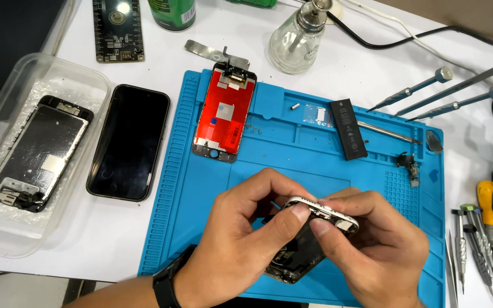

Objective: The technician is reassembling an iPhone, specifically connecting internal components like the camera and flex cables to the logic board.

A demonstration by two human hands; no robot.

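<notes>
Both hands work over the near edge of the blue silicone repair mat point(201, 188), which serves as the reference for all positions below.

**Hands.** The left hand point(241, 239), with a dark watch strap at the wrist, and the right hand point(372, 245) together hold an opened silver phone housing point(309, 239) tilted on edge above the mat's near side. The left thumb and the right forefinger meet at the housing's upper rim, pinching or pressing at a small point there; what lies under the fingertips cannot be made out. The remaining fingers of both hands are curled around the housing's sides.

**State of the work.** The housing is open, and dark internal parts show inside it. Judged from the layout, disassembly is well advanced:
- A detached display panel with a red backing point(225, 114) lies face down at the mat's far left corner.
- A slim black rectangular battery point(349, 128) rests at the mat's far right part.
- A small dark connector part point(411, 165) lies near the mat's right edge.
- Tiny screws are scattered just right of the display panel.

What stays inside the housing appears yet to be removed or refitted; which cannot be told.

**Surroundings.** Left of the mat lies an intact black phone point(128, 142); farther left, a clear plastic tray point(7, 228) holds another display assembly. Beyond the mat's far edge stands a glass dispenser bottle point(296, 37). Metal screwdrivers point(446, 91) lie right of the mat.
</notes>
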